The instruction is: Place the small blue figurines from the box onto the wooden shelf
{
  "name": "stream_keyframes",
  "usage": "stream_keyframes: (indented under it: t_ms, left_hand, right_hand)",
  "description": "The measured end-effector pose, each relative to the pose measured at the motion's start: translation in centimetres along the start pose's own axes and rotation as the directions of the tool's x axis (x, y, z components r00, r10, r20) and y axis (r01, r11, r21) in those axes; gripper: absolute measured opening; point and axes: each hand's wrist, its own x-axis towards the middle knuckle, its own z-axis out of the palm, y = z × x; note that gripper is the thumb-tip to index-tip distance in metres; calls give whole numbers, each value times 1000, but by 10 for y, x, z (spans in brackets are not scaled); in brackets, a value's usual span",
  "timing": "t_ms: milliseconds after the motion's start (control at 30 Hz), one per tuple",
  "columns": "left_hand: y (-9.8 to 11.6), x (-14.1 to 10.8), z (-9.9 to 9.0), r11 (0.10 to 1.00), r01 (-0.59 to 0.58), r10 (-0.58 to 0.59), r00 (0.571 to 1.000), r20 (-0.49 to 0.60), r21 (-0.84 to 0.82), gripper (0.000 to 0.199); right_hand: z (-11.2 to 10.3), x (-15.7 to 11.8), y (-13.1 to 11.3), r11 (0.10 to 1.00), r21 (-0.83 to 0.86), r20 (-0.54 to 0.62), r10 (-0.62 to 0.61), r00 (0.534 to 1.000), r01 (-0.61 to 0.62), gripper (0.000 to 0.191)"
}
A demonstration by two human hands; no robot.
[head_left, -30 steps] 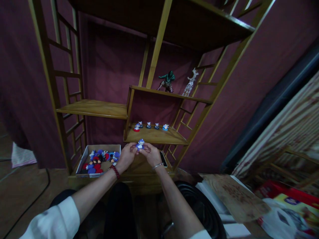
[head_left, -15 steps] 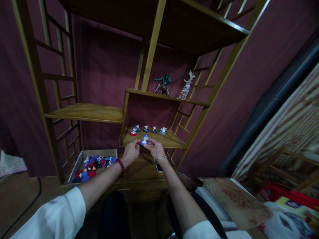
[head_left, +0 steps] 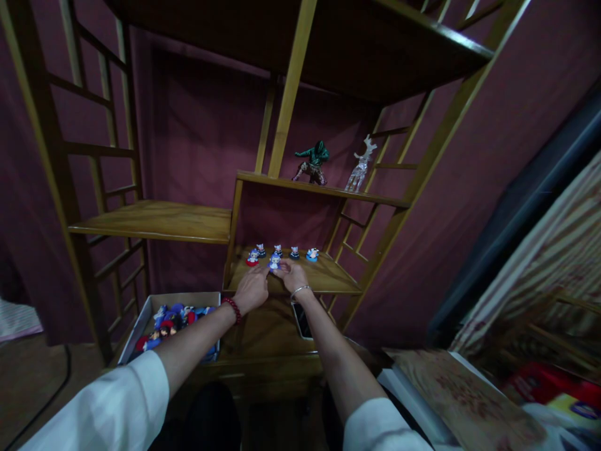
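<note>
A small purple-and-white figurine (head_left: 275, 262) stands over the front part of the low shelf (head_left: 323, 275), with its base at or just above the board. My right hand (head_left: 291, 275) pinches it from the right side. Just left of the base is my left hand (head_left: 252, 288), fingers stretched towards the figurine; whether they touch it is hard to tell. Beside it stands a figurine with a red base (head_left: 252, 257). Behind are several small dark-based figurines (head_left: 294, 252), and on the right a light-blue-based figurine (head_left: 312, 255).
A cardboard box (head_left: 136, 326) full of loose figurines lies at the lower left. A phone (head_left: 303, 321) rests under my right wrist. On the shelf above stand a green hooded figure (head_left: 313, 161) and a clear deer ornament (head_left: 360, 166). Wooden posts frame the shelves.
Both hands have brought the figurine forward and down to the shelf, beside the red-based one. My left fingers have slipped lower, off its side. The view has shifted slightly.
</note>
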Motion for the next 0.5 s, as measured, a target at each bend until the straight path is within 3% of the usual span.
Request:
stream_keyframes:
  t_ms: [133, 300, 500]
  left_hand:
    - [-5, 3, 0, 995, 11, -10, 1000, -16, 104, 37]
    - [-12, 0, 2, 966, 145, -135, 989, -64, 215, 37]
    - [-18, 2, 4, 957, 232, -233, 972, -19, 175, 47]
  right_hand:
    - [5, 12, 6, 999, -19, -1, 33, 999, -33, 26]
    - [9, 23, 12, 998, -41, -10, 46, 999, -46, 25]
    - [14, 34, 19, 994, -103, -24, 42, 999, -44, 24]
